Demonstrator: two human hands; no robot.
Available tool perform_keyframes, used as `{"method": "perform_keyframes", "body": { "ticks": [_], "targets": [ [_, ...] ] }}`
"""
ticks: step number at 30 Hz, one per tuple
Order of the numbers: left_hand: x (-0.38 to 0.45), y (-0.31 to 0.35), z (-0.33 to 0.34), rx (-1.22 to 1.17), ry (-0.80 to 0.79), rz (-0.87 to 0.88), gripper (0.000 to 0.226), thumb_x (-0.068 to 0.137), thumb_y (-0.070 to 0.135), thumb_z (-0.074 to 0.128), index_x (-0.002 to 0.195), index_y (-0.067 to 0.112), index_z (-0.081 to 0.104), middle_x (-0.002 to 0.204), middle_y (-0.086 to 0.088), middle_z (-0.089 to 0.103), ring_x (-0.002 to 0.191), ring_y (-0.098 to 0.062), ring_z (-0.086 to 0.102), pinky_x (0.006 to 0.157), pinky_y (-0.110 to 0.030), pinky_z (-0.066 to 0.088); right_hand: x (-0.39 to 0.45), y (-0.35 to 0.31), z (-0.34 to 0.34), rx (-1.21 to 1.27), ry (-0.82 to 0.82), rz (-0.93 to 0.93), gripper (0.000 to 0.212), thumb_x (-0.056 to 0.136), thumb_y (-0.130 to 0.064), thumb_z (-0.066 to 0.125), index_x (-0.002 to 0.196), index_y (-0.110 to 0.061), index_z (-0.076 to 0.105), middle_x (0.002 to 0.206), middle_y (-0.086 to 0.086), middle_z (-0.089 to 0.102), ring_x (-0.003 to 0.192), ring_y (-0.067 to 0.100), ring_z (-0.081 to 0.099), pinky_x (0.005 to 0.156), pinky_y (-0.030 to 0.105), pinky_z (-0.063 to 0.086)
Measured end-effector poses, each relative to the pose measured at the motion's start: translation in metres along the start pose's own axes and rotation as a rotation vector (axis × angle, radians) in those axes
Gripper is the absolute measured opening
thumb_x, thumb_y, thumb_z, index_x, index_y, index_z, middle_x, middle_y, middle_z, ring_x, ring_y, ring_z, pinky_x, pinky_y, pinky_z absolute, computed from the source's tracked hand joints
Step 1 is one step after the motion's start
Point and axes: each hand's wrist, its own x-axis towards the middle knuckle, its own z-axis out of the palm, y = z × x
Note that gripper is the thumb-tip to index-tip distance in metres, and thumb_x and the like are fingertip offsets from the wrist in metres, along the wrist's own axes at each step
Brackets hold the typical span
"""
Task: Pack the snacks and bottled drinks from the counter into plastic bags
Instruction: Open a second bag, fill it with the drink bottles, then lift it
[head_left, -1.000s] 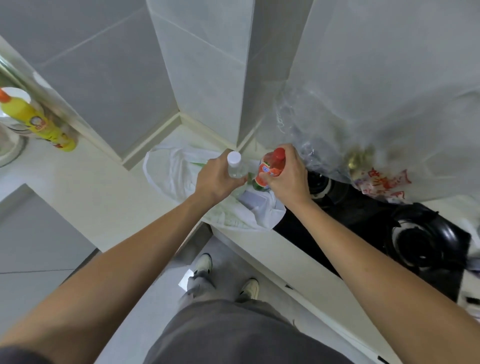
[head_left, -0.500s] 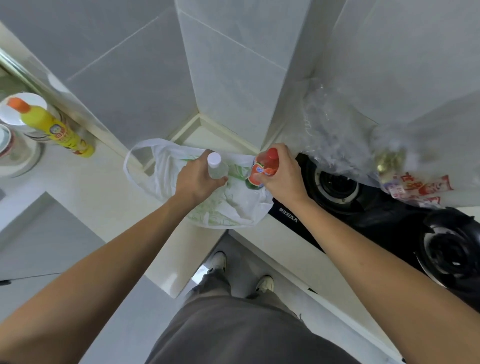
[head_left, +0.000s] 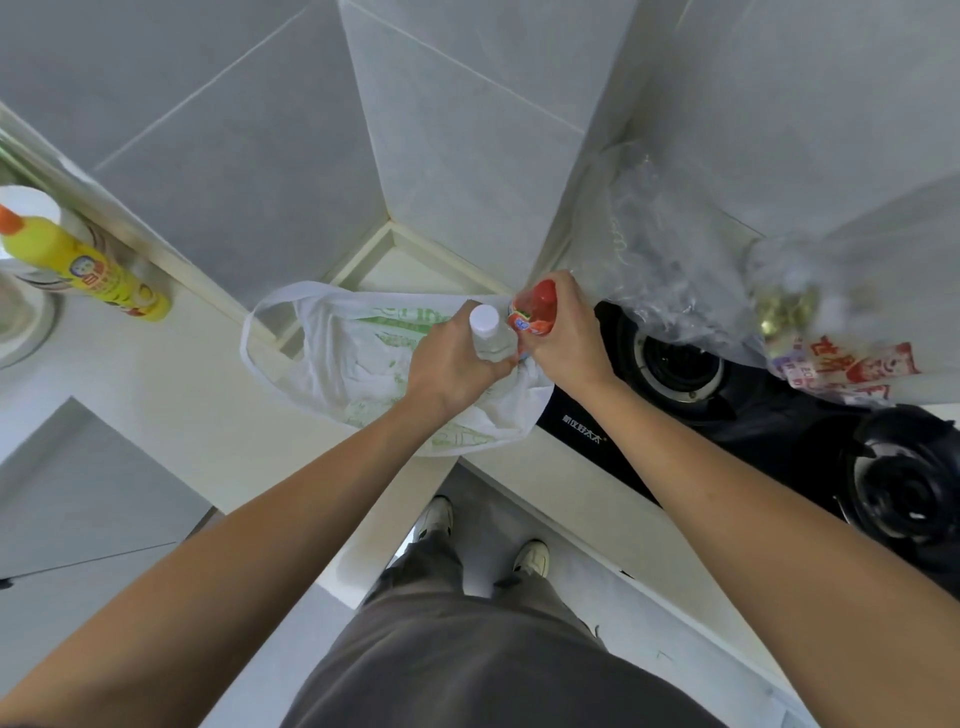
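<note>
My left hand (head_left: 453, 364) grips a clear water bottle with a white cap (head_left: 487, 327), held upright over a white plastic bag with green print (head_left: 358, 353) that lies on the counter corner. My right hand (head_left: 569, 332) grips a red-capped drink bottle with a red label (head_left: 535, 306) right beside the water bottle. Both bottles stand close together above the bag's right side. A clear plastic bag (head_left: 675, 260) holding red-and-white snack packets (head_left: 841, 369) hangs at the right.
A black gas hob (head_left: 769, 415) with two burners lies right of the white bag. A yellow bottle with an orange cap (head_left: 88, 270) lies on the counter (head_left: 156, 395) at the far left, beside a round white dish. Tiled walls meet behind the bag.
Both hands with their bottles have drawn closer together over the white bag. The view has shifted, so the bag and hob show more fully.
</note>
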Motion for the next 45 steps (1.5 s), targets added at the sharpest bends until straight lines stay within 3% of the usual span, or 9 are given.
{"method": "perform_keyframes", "body": {
  "ticks": [10,16,21,26,30,32,34,41,45],
  "targets": [
    [0.011,-0.013,0.008,0.057,-0.092,0.070,0.050,0.078,0.039,0.081,0.111,0.026,0.047,0.095,0.006,0.064,0.081,-0.016,0.061,0.058,-0.031,0.042,0.016,-0.002,0.002,0.051,-0.135,-0.085,0.027,0.090,-0.031,0.076,0.109,-0.032,0.056,0.116,-0.010,0.059,0.102,0.011,0.066,0.094,0.043,0.056],
    [0.014,-0.022,0.012,-0.013,-0.121,0.164,0.052,0.076,0.033,0.084,0.117,0.030,0.054,0.109,0.008,0.059,0.094,-0.010,0.059,0.073,-0.024,0.044,0.014,0.000,-0.002,0.058,-0.170,-0.125,0.024,0.094,-0.013,0.065,0.113,-0.027,0.059,0.117,-0.008,0.059,0.108,0.010,0.064,0.100,0.043,0.054],
    [0.009,-0.026,0.012,-0.160,-0.182,0.192,0.056,0.078,0.019,0.085,0.124,0.028,0.056,0.119,0.005,0.060,0.105,-0.010,0.058,0.083,-0.018,0.041,0.016,0.003,-0.004,0.028,-0.182,-0.125,0.027,0.095,-0.016,0.064,0.119,-0.026,0.056,0.121,-0.006,0.060,0.114,0.013,0.062,0.103,0.046,0.052],
    [0.011,-0.031,0.008,-0.212,-0.215,0.206,0.062,0.076,0.019,0.089,0.126,0.030,0.054,0.122,0.003,0.056,0.112,-0.009,0.056,0.089,-0.019,0.042,0.016,0.003,-0.009,0.033,-0.224,-0.124,0.032,0.098,-0.009,0.063,0.125,-0.025,0.054,0.123,-0.010,0.062,0.117,0.008,0.060,0.107,0.038,0.049],
    [0.010,-0.033,0.006,-0.206,-0.222,0.209,0.062,0.076,0.023,0.089,0.124,0.028,0.051,0.122,0.004,0.055,0.113,-0.008,0.056,0.096,-0.033,0.051,0.011,0.000,-0.013,0.031,-0.215,-0.076,0.035,0.100,-0.008,0.060,0.132,-0.021,0.055,0.123,-0.014,0.058,0.117,0.003,0.056,0.103,0.021,0.041],
    [0.007,-0.034,0.003,-0.181,-0.214,0.210,0.065,0.074,0.028,0.090,0.124,0.030,0.048,0.124,0.007,0.053,0.116,-0.009,0.055,0.100,-0.039,0.052,0.006,0.002,-0.017,0.030,-0.205,-0.048,0.036,0.101,-0.014,0.059,0.136,-0.023,0.055,0.130,-0.011,0.057,0.124,0.006,0.055,0.109,0.029,0.043],
    [0.003,-0.031,-0.006,-0.144,-0.188,0.238,0.068,0.075,0.036,0.089,0.128,0.031,0.047,0.125,0.008,0.052,0.117,-0.008,0.053,0.101,-0.036,0.049,-0.001,0.005,-0.023,0.014,-0.208,-0.020,0.040,0.103,-0.024,0.056,0.143,-0.026,0.051,0.138,-0.008,0.054,0.133,0.009,0.052,0.113,0.040,0.044],
    [0.001,0.014,-0.036,0.173,-0.121,0.592,0.063,0.091,0.054,0.065,0.141,0.022,0.047,0.127,0.005,0.052,0.117,-0.016,0.052,0.088,-0.036,0.051,-0.046,0.005,-0.059,-0.213,-0.085,-0.014,0.046,0.107,-0.037,0.050,0.151,-0.026,0.045,0.152,-0.005,0.048,0.142,0.013,0.041,0.117,0.038,0.037],
    [0.003,0.057,-0.020,0.323,-0.063,0.823,0.063,0.094,0.054,0.056,0.141,0.012,0.052,0.138,-0.006,0.053,0.130,-0.027,0.048,0.099,-0.044,0.049,-0.086,0.013,-0.096,-0.290,0.025,0.033,0.048,0.106,-0.038,0.052,0.151,-0.024,0.045,0.151,-0.002,0.049,0.141,0.017,0.041,0.113,0.038,0.040]
  ]
}}
